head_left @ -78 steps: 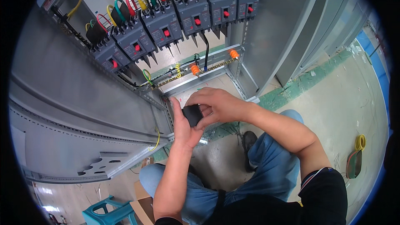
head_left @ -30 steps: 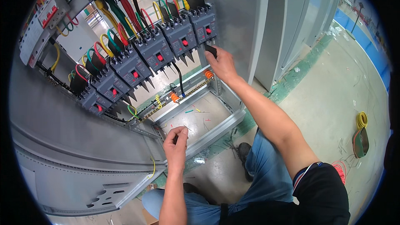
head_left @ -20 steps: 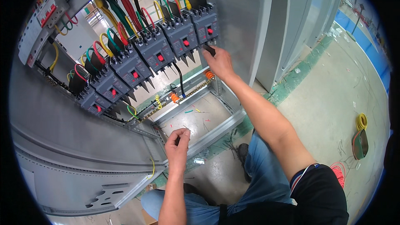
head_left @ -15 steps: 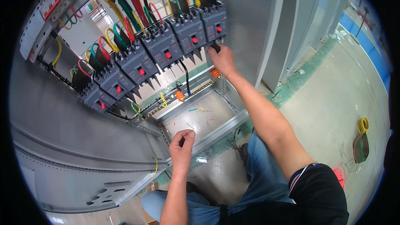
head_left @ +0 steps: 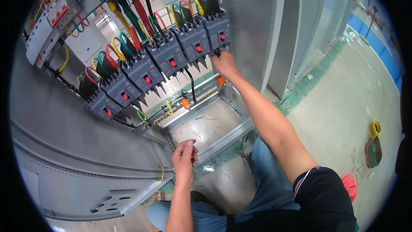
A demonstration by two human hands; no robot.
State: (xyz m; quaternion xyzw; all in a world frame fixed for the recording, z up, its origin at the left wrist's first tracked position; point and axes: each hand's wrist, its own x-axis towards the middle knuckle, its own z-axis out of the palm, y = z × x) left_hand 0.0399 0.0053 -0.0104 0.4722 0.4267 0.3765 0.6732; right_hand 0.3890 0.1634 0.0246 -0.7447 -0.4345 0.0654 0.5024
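Right hand (head_left: 224, 63): arm stretched up into the cabinet, fingers bunched at the bottom edge of the breaker furthest right. Looks like a small dark part is pinched at the fingertips, but too small to be sure what it is or how tight the grip is.
Left hand (head_left: 184, 157): lower down, in front of the cabinet's bottom frame, fingers loosely curled, thumb near the fingertips. Can't tell if anything is in it.
End breaker (head_left: 218, 28): dark grey box, red button in the middle of its face, black dividers sticking out at the lower end. Sits top centre, last in the row, right beside the grey side wall (head_left: 249, 25).
Wires on it: green, yellow and red loops (head_left: 193, 2) curve into its top end.
Breaker row (head_left: 146, 71): approx. six of the same grey units w/ red buttons, running diagonally from lower left up to the right hand, each fed by red/yellow/green loops.
Thick cables (head_left: 131, 6): yellow, green, red, blue, coming down from a bigger unit at the top edge.
Small breakers (head_left: 53, 15): white w/ red levers, upper left.
Orange supports (head_left: 186, 103): two, on the rail below the row; a black wire hangs between them.
Cabinet bottom (head_left: 206, 129): open frame, bits of cut wire lying inside.
Floor, right: yellow wire coil (head_left: 375, 128), red wire coil (head_left: 349, 184), well apart from both hands.
Person: blue jeans, black short sleeve, crouched at the cabinet.
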